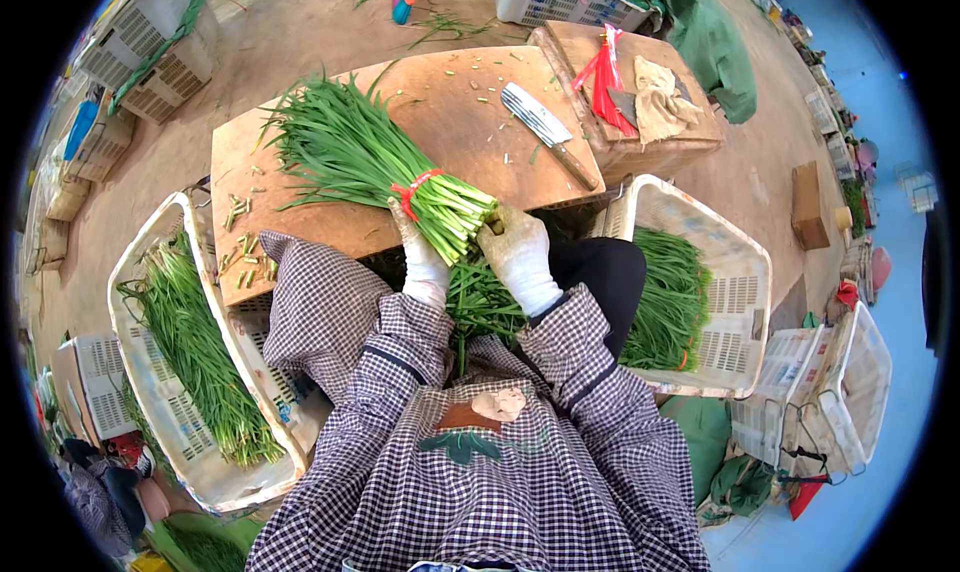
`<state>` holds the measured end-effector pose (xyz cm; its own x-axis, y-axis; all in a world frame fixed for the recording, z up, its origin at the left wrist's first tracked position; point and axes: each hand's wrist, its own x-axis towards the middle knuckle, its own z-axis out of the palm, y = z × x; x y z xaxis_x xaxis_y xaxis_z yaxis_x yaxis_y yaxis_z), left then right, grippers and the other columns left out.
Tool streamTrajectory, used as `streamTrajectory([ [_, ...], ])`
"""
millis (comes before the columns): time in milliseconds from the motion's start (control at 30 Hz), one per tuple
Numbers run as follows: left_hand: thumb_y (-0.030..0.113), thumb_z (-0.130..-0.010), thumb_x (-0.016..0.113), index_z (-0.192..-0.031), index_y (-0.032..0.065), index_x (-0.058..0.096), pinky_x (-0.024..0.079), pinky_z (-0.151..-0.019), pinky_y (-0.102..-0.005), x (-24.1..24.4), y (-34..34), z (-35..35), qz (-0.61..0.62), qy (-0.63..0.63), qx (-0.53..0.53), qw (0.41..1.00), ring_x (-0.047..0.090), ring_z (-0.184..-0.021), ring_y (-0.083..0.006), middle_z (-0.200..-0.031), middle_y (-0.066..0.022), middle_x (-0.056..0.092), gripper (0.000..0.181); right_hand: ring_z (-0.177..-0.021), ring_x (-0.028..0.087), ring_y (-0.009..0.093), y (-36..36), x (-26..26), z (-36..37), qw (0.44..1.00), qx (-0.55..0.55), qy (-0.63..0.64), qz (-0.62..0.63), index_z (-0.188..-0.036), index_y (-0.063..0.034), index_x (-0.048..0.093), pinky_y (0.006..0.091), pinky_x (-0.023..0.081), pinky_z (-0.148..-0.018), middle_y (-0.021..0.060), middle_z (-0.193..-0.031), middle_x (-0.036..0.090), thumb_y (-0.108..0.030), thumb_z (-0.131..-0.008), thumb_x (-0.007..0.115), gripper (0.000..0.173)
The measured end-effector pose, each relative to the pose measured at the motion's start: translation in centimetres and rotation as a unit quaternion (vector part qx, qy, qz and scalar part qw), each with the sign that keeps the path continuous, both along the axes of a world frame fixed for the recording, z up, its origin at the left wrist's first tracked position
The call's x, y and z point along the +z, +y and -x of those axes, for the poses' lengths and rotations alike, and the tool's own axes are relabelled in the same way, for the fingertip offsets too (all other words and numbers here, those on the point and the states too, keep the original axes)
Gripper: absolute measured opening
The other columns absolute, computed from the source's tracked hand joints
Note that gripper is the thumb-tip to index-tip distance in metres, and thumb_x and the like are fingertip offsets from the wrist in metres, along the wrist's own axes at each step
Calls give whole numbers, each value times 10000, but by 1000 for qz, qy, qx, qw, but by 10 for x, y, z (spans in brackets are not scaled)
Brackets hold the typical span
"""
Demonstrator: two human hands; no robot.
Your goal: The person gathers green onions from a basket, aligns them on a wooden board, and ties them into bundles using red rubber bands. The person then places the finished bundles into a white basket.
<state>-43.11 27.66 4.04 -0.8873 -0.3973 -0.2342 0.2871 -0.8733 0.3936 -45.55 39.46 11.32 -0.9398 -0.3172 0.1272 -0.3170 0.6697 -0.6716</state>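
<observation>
A bundle of green garlic chives [360, 148], tied with a red band [414, 189], lies slanting across a wooden board [465, 148], its cut pale ends toward me. My left hand [420, 253], in a soiled white glove, is at the bundle's underside near the band; its fingers are partly hidden. The gloved right hand [517, 249] touches the stalk ends with bent fingers. To the right on the board rests a cleaver-like knife [536, 114] with a wooden handle. Short cut stalk pieces [244, 261] are scattered at the board's left. Loose chives [484, 298] lie below my hands.
Chives fill part of a white plastic crate [202, 272] at left and another crate [739, 309] at right. Red ties [604, 84] and a cloth [660, 103] lie on a side block [630, 47]. Stacked crates [574, 6] stand beyond; a person [105, 497] is at lower left.
</observation>
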Motion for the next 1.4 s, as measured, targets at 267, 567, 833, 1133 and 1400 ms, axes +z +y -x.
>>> streamTrajectory([
  [267, 706, -785, 416, -1285, 75, 428, 368, -987, -378, -3, -3, 1, 4, -27, -12, 1000, 471, -1134, -234, -1253, -71, 491, 805, -525, 575, 111, -3, 3, -2, 957, 6, -208, 201, -772, 26, 617, 247, 473, -493, 77, -644, 616, -35, -722, 606, 80],
  [567, 654, -801, 458, -1241, 94, 471, 442, -917, -403, 13, -9, -2, -58, 33, -27, 997, 530, -1065, -241, -1191, -56, 542, 713, -700, 625, 221, 38, 41, -53, 960, 264, 58, 73, -833, 2, 645, 295, 494, -633, 120, -769, 642, -64, -770, 628, 93],
  [833, 638, -815, 453, -1265, 91, 453, 422, -934, -381, 0, -15, -8, -41, 30, -9, 999, 519, -1077, -233, -1198, -60, 537, 708, -625, 614, 290, -5, 25, -7, 979, 68, 179, 75, -817, -48, 662, 350, 480, -551, 128, -688, 623, -145, -716, 671, 141],
  [1133, 697, -793, 410, -1258, 62, 437, 408, -962, -375, 12, -3, -3, -1, -33, -25, 999, 519, -1086, -231, -1203, -87, 527, 788, -491, 518, 140, 1, -5, 6, 985, -15, -39, 165, -691, 23, 596, 298, 401, -467, 108, -555, 526, -76, -697, 618, 102],
  [1400, 646, -824, 429, -1245, 37, 443, 455, -921, -419, 11, -4, -1, -54, -11, -49, 997, 560, -1033, -278, -1155, -138, 554, 741, -698, 595, 146, 54, 58, -48, 842, 466, -248, 112, -799, -27, 627, 277, 478, -613, 84, -760, 612, -53, -781, 619, 33],
])
